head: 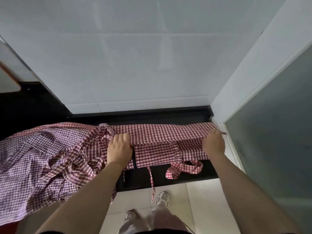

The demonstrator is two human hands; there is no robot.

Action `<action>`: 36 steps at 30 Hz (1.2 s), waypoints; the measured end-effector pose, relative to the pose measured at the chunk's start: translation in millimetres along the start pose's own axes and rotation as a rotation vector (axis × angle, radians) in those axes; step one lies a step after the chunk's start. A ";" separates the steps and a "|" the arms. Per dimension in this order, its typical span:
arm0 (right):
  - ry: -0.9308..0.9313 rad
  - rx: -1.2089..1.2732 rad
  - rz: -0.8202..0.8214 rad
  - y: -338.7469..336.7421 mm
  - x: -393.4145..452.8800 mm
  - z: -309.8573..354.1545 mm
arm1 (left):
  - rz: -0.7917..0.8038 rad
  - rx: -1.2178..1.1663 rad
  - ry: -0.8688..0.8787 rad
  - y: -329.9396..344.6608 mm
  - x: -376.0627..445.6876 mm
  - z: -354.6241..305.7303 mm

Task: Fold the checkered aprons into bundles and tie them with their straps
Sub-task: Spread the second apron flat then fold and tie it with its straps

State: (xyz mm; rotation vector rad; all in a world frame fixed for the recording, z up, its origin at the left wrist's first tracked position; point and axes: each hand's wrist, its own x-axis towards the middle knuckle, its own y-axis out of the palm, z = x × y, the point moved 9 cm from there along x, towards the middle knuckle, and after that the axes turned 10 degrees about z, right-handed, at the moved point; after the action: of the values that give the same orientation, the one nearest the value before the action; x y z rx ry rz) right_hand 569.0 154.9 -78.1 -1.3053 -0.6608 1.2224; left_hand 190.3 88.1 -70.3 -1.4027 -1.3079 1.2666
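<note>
A red-and-white checkered apron (162, 134) lies stretched across the black counter (194, 173), partly folded over on itself. My left hand (119, 148) grips its folded edge at the left end. My right hand (213, 143) pinches the same fold at the right end, close to the white door frame. Its straps (184, 169) curl on the counter and one thin strap (152, 181) dangles over the front edge. A heap of loose checkered aprons (42, 159) with tangled straps sits to the left, draping off the counter.
A white tiled wall (135, 65) rises behind the counter. A frosted glass door (278, 132) with a white frame bounds the right side. Below lie pale floor tiles (199, 200) and my shoes (163, 197).
</note>
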 end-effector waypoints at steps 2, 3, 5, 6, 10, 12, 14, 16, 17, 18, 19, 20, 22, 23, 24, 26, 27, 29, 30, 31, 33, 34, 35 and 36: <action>0.023 -0.025 0.041 6.7 -10.5 -8.5 | 0.121 0.080 -0.024 21.4 -7.0 1.1; 0.029 -0.041 0.077 13.0 -15.8 -14.3 | 0.183 0.130 -0.033 33.5 -10.8 -0.1; 0.009 -0.070 0.140 27.5 -25.0 -22.2 | 0.261 0.221 -0.053 50.7 -15.6 -3.2; -0.013 -0.090 0.165 34.8 -27.4 -25.9 | 0.289 0.254 -0.065 57.2 -16.4 -5.3; -0.069 -0.240 0.259 66.6 -22.8 -36.3 | 0.375 0.309 -0.135 78.8 -13.8 -2.7; -0.077 -0.308 0.328 85.6 -19.2 -43.8 | 0.417 0.316 -0.152 87.7 -12.5 -2.7; -0.065 -0.339 0.373 101.7 -19.6 -52.8 | 0.439 0.301 -0.153 95.0 -10.8 -2.9; -0.062 -0.358 0.396 110.6 -18.8 -59.8 | 0.454 0.302 -0.159 99.9 -12.5 -2.9; -0.066 -0.358 0.408 112.1 -17.7 -61.2 | 0.449 0.308 -0.161 99.9 -13.9 -3.9; -0.064 -0.358 0.431 111.7 -16.7 -60.9 | 0.434 0.315 -0.163 97.4 -15.3 -4.6; -0.062 -0.355 0.456 112.0 -15.7 -61.3 | 0.405 0.312 -0.169 93.6 -18.0 -5.7; -0.063 -0.338 0.477 110.0 -13.2 -60.1 | 0.364 0.306 -0.179 86.1 -19.2 -6.8; -0.051 -0.303 0.498 107.2 -10.9 -59.6 | 0.278 0.283 -0.182 72.5 -22.8 -7.8; -0.047 -0.283 0.502 105.0 -9.5 -59.0 | 0.232 0.276 -0.165 64.0 -24.5 -9.1; -0.040 -0.258 0.514 104.5 -9.6 -59.5 | 0.198 0.273 -0.140 58.0 -27.2 -10.6; -0.034 -0.210 0.529 98.8 -11.6 -56.5 | 0.199 0.269 -0.107 54.7 -31.5 -10.2; -0.036 -0.176 0.536 96.2 -11.6 -55.2 | 0.257 0.278 -0.110 59.8 -32.6 -8.5; -0.030 -0.149 0.554 93.6 -13.3 -55.2 | 0.448 0.306 -0.128 79.2 -36.2 -6.3; -0.019 -0.153 0.565 92.6 -12.9 -55.3 | 0.546 0.308 -0.135 88.2 -37.3 -7.0; -0.005 -0.153 0.575 91.4 -12.2 -56.4 | 0.625 0.296 -0.157 95.0 -38.5 -8.5; 0.020 -0.134 0.572 85.5 -8.8 -53.2 | 0.725 0.257 -0.224 100.9 -37.0 -7.7; 0.025 -0.125 0.549 78.5 -7.5 -50.8 | 0.759 0.245 -0.252 101.9 -35.3 -7.1; 0.019 -0.121 0.513 71.8 -7.3 -47.8 | 0.775 0.228 -0.277 100.8 -33.7 -6.0; 0.012 -0.120 0.460 64.1 -7.2 -44.9 | 0.781 0.213 -0.305 99.5 -31.2 -4.8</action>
State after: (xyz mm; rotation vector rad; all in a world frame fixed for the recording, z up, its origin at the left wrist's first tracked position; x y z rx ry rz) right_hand 589.3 121.6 -146.4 -1.6205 -0.4403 1.5596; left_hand 213.0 45.0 -162.6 -1.6713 -0.7685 2.1330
